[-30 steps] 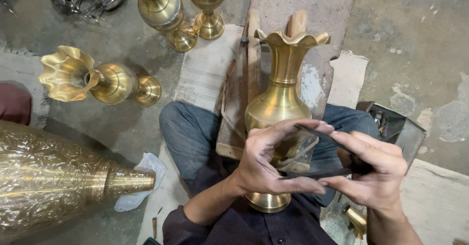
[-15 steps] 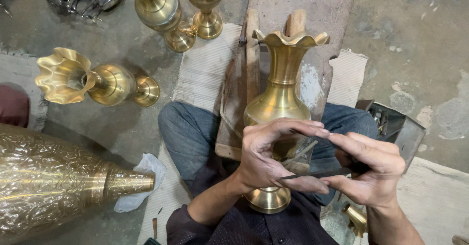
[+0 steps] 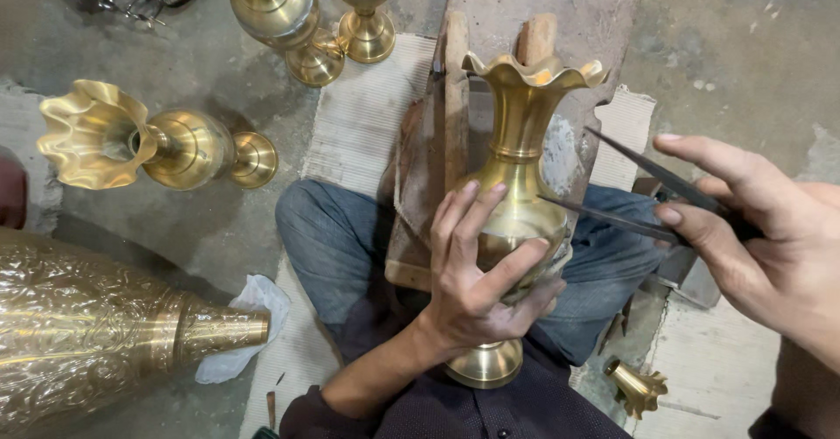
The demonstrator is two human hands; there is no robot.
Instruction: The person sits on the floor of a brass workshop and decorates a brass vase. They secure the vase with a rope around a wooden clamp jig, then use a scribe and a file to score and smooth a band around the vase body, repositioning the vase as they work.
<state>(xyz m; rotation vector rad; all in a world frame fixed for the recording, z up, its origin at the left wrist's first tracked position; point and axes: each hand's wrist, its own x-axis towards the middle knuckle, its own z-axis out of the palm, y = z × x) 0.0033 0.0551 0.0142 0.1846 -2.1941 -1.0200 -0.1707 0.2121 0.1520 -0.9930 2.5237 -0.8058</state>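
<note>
A brass vase (image 3: 523, 133) with a fluted rim lies across my lap, its foot toward me. My left hand (image 3: 481, 273) wraps around the vase's round belly and grips it. My right hand (image 3: 761, 238) is off to the right, holding a thin dark two-armed metal tool (image 3: 621, 194) whose open tips point at the vase's belly. The vase rests against a worn wooden block (image 3: 442, 141) between my knees.
Another fluted brass vase (image 3: 149, 146) lies on the concrete floor at left, and two more (image 3: 293, 10) stand at the top. A large engraved brass vessel (image 3: 96, 338) fills the lower left beside a white rag (image 3: 245, 325). A small brass piece (image 3: 634, 388) lies at lower right.
My hands, which were together over the vase's belly, have parted. The right hand has drawn away to the right with the tool; the left now grips the belly alone.
</note>
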